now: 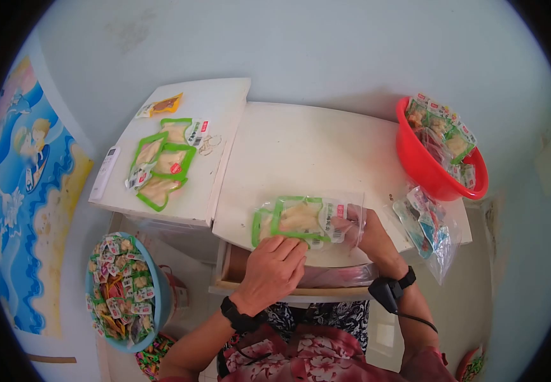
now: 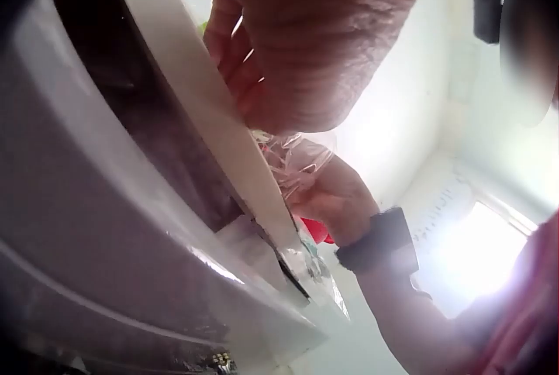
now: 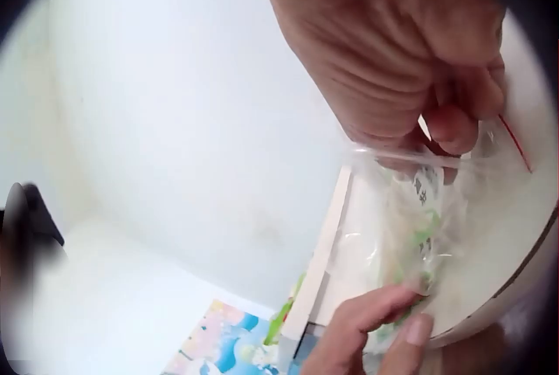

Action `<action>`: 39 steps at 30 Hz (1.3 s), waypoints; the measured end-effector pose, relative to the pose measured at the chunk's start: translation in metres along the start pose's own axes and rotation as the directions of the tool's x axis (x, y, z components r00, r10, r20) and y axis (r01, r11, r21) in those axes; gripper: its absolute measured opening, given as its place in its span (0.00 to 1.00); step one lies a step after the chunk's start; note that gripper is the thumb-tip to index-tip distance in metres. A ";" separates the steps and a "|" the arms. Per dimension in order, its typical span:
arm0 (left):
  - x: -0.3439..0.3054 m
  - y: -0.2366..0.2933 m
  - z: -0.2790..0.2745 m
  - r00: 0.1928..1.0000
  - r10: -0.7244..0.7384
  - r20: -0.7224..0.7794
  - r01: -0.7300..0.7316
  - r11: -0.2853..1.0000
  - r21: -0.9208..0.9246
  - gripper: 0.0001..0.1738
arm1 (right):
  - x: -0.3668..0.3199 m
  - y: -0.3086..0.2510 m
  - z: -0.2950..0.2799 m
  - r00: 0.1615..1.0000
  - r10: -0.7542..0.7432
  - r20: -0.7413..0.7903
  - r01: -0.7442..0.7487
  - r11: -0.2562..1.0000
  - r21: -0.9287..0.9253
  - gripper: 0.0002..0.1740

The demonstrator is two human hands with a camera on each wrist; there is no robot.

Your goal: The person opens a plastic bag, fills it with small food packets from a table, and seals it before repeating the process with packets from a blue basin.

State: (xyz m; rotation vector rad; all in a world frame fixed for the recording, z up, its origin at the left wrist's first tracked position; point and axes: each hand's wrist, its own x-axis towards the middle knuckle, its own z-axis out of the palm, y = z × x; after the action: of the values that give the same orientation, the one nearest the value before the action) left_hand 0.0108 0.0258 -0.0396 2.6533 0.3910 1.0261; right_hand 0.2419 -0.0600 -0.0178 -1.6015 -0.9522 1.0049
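Note:
Two green-edged food packets with pale contents lie inside a clear plastic bag at the front of the white tabletop. My right hand reaches into the bag's mouth from the right. Its curled fingers hold the white printed end of the upper packet, seen through plastic in the right wrist view. At the bag's near left side, my left hand pinches the edge between thumb and fingers. Below both hands a drawer stands pulled out, with clear plastic inside.
Several green-edged packets, a yellow packet and a white remote lie on the left surface. A red basin of packets stands at right, beside plastic-wrapped packets. Lower left is a blue tub full of packets.

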 end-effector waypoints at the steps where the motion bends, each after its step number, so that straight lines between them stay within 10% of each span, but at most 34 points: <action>1: 0.000 -0.001 0.000 1.000 0.011 0.004 -0.011 1.000 -0.008 0.14 | -0.001 -0.001 -0.004 0.999 0.038 -0.002 -0.038 0.997 -0.074 0.15; 13: 0.003 -0.015 -0.009 0.990 0.092 0.111 -0.088 0.995 -0.043 0.11 | 0.035 0.004 0.049 0.956 -0.235 -0.176 0.265 0.948 0.174 0.08; 22: 0.007 -0.021 -0.017 0.986 0.101 0.132 -0.080 0.985 -0.152 0.11 | 0.059 0.019 0.038 0.927 -0.272 -0.257 0.282 0.959 0.002 0.12; 25: 0.008 -0.027 -0.016 0.994 0.071 0.079 -0.057 0.983 -0.174 0.12 | 0.056 0.010 0.038 0.900 -0.367 -0.237 0.238 0.867 -0.438 0.17; 39: 0.031 -0.046 -0.002 0.963 -0.216 -0.163 0.219 0.976 0.003 0.16 | 0.038 0.012 0.011 0.923 -0.377 -0.073 0.301 0.830 -0.470 0.26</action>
State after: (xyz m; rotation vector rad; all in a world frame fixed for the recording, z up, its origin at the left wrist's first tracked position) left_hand 0.0247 0.0800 -0.0346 2.4828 0.7143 1.1731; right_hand 0.2461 -0.0239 -0.0378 -1.7686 -1.3697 0.4074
